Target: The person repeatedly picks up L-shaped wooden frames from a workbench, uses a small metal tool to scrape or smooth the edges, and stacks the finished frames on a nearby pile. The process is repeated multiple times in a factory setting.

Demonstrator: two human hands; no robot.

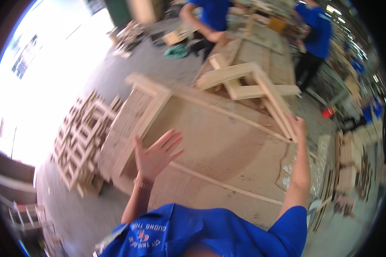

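Note:
My left hand (156,157) is open over the left part of a wide wooden workbench (206,145), its fingers spread and nothing in it. Beside it a light wooden bar (143,126) lies along the bench's left side. At the right edge, my right hand (299,127) is closed around the near end of an angled wooden frame (270,92). That frame is made of pale bars joined at a corner, and its far part rests among other crossing bars (268,91). Thin wooden strips (227,183) run across the bench top.
Lattice-like wooden pieces (85,141) are stacked on the floor at left. Two people in blue shirts, one (212,17) at the far end of the bench and another (317,32) farther right, stand nearby. Clear plastic wrap (319,171) lies by the bench's right edge.

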